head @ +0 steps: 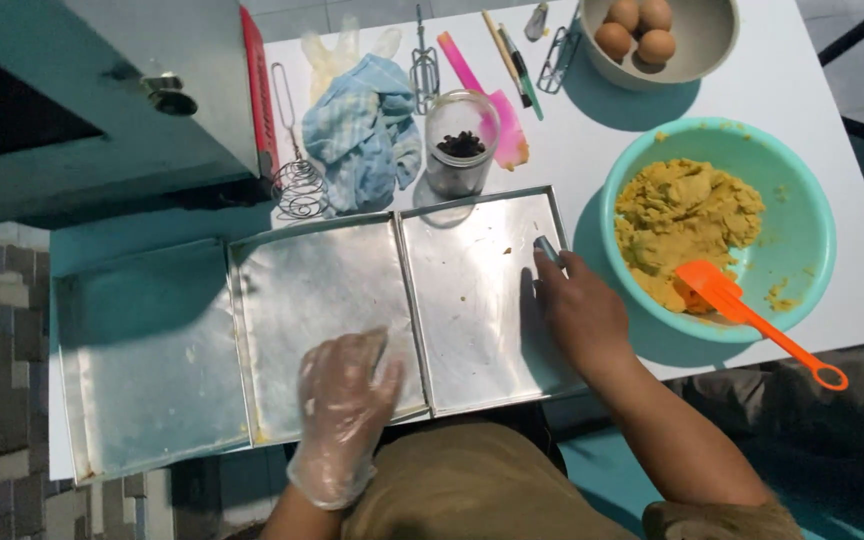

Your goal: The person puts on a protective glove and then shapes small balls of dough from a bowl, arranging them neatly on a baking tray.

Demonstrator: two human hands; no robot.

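My left hand (344,410), in a clear plastic glove, lies flat and open on the middle baking tray (317,300), fingers spread near its lower right corner; it holds nothing. My right hand (580,312) is bare and rests on the right edge of the right baking tray (477,290), fingers curled over the rim beside a small dark object (547,248) I cannot identify; whether the fingers pinch it I cannot tell.

Status: three metal trays sit side by side, the left baking tray (142,350) included. All three surfaces are bare metal with only a few crumbs; no portions of dough are laid out on them. I judge the work to be at the tray-preparation stage, with shaping and placing not yet begun.

The dough (682,215) lies in the teal bowl (802,240), just right of my right hand, with an orange spatula (742,315) resting in it. Beyond the trays stand a glass jar of dark pieces (460,145), a blue cloth (367,130), a wire whisk (297,180), a pink spatula (492,100) and a bowl of eggs (697,45).
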